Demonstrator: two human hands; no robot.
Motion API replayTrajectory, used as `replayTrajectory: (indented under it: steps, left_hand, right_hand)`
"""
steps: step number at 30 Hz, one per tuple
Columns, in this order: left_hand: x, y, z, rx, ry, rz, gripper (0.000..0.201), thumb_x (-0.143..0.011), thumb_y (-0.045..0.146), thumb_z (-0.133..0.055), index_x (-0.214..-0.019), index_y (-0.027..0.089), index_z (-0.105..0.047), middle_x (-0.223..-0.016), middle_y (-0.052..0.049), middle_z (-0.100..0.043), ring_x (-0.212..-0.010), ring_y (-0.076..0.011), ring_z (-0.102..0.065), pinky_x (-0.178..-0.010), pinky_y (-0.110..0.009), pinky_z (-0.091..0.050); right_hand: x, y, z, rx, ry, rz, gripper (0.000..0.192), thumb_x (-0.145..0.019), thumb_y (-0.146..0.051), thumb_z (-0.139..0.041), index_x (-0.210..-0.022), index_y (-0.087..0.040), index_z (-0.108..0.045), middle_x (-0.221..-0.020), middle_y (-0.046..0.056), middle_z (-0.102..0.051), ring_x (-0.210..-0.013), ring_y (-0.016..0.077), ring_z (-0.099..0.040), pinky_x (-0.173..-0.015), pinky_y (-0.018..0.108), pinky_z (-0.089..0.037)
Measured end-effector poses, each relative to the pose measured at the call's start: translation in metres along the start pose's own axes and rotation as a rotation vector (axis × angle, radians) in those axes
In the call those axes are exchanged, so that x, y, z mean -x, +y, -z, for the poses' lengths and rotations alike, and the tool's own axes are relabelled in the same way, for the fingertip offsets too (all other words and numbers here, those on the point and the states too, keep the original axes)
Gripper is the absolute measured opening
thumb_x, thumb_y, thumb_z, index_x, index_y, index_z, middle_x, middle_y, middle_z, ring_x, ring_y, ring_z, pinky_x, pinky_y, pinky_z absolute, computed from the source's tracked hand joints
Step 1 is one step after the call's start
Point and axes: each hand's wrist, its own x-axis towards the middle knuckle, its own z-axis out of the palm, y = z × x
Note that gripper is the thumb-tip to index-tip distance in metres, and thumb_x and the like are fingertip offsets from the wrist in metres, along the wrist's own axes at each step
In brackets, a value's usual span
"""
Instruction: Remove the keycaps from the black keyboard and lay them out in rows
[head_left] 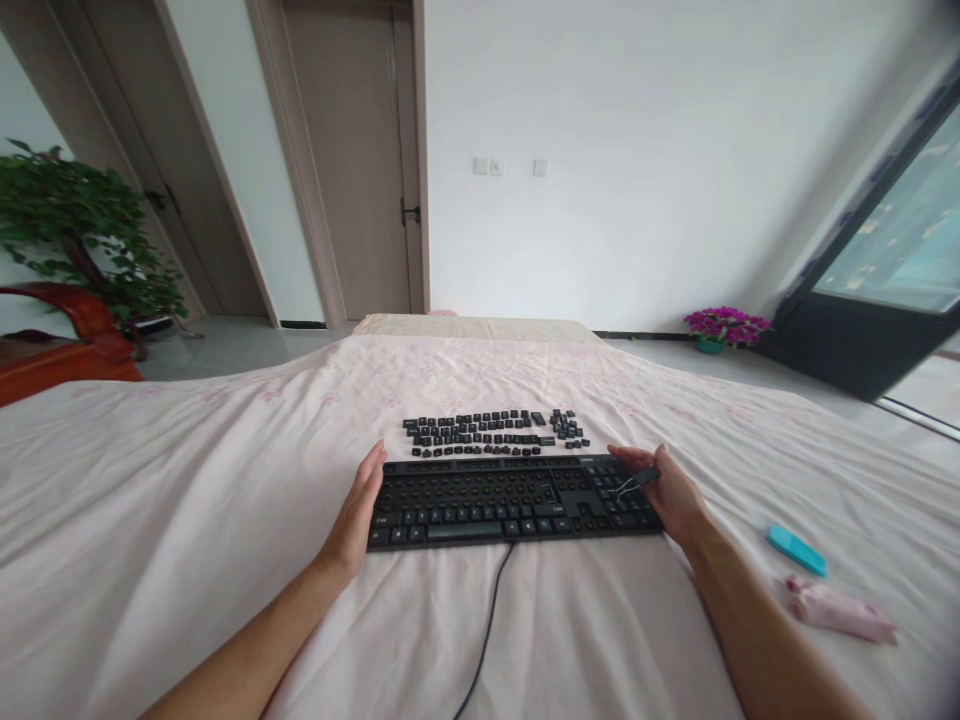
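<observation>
A black keyboard (469,500) lies across the bed cover, with many of its keycaps off and its bottom row and some others still on. My left hand (358,512) rests along the keyboard's left end, fingers stretched out and touching its edge. At the right end, my right hand (670,490) is closed on a keycap puller (637,481) with a dark handle and wire prongs, held above the number pad. Just beyond the keyboard, loose black keycaps (480,438) stand in several rows, and a smaller group of keycaps (568,428) sits to their right.
The keyboard's cable (491,610) runs toward me over the pale flowered bed cover (225,560). Right of my right arm lie a flat turquoise object (796,550) and a crumpled pink cloth (840,610). Flowers (726,325) stand by the far wall.
</observation>
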Motion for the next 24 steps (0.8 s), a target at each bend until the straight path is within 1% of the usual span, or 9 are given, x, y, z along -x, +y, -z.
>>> replayTrajectory:
  steps: [3, 6, 10, 13, 17, 24]
  left_hand:
    - [0.0, 0.003, -0.001, 0.124, 0.048, 0.068, 0.064, -0.093, 0.056, -0.045, -0.148, 0.025, -0.036, -0.152, -0.008, -0.042, -0.144, -0.021, -0.03, -0.12, -0.038, -0.02]
    - [0.0, 0.007, 0.0, 0.172, 0.047, 0.071, 0.061, -0.092, 0.051, -0.049, -0.146, 0.023, -0.039, -0.151, -0.009, -0.042, -0.144, -0.0213, -0.031, -0.12, -0.038, -0.021]
    - [0.0, 0.009, 0.004, 0.057, -0.032, 0.066, 0.06, -0.091, 0.046, -0.054, -0.145, 0.023, -0.041, -0.155, -0.008, -0.036, -0.145, -0.0216, -0.027, -0.121, -0.037, -0.017]
    - [0.001, 0.009, 0.005, -0.042, -0.072, 0.04, 0.059, -0.092, 0.047, -0.052, -0.145, 0.024, -0.04, -0.156, -0.006, -0.034, -0.146, -0.0216, -0.024, -0.121, -0.037, -0.015]
    - [0.001, 0.01, 0.005, -0.078, -0.08, 0.016, 0.059, -0.094, 0.049, -0.046, -0.147, 0.024, -0.038, -0.156, -0.006, -0.035, -0.146, -0.0228, -0.024, -0.121, -0.038, -0.014]
    - [-0.004, 0.015, 0.003, -0.13, -0.058, -0.011, 0.058, -0.095, 0.05, -0.045, -0.146, 0.023, -0.04, -0.155, -0.006, -0.036, -0.146, -0.022, -0.025, -0.121, -0.036, -0.014]
  right_hand:
    - [0.001, 0.001, -0.001, -0.026, 0.043, -0.012, 0.059, -0.097, -0.053, -0.027, -0.091, -0.018, -0.074, -0.109, 0.012, -0.073, -0.096, 0.0259, -0.069, -0.087, 0.038, -0.054]
    - [0.001, 0.002, -0.003, -0.006, 0.102, -0.036, 0.062, -0.097, -0.053, -0.024, -0.092, -0.017, -0.074, -0.104, 0.013, -0.074, -0.086, 0.025, -0.07, -0.078, 0.037, -0.056]
    - [0.002, 0.003, -0.003, 0.022, 0.146, -0.031, 0.062, -0.097, -0.053, -0.025, -0.094, -0.015, -0.075, -0.101, 0.013, -0.074, -0.082, 0.0247, -0.07, -0.073, 0.036, -0.057]
    - [0.001, 0.004, -0.003, 0.023, 0.151, -0.032, 0.062, -0.097, -0.053, -0.025, -0.094, -0.015, -0.074, -0.097, 0.014, -0.075, -0.08, 0.0248, -0.07, -0.071, 0.036, -0.057]
    - [-0.002, 0.005, -0.003, 0.047, 0.153, -0.037, 0.061, -0.096, -0.054, -0.026, -0.095, -0.016, -0.073, -0.095, 0.013, -0.075, -0.076, 0.025, -0.07, -0.071, 0.038, -0.057]
    - [-0.004, 0.007, -0.004, 0.121, 0.129, -0.037, 0.061, -0.093, -0.06, -0.031, -0.097, -0.017, -0.074, -0.095, 0.012, -0.075, -0.075, 0.0254, -0.07, -0.072, 0.038, -0.057]
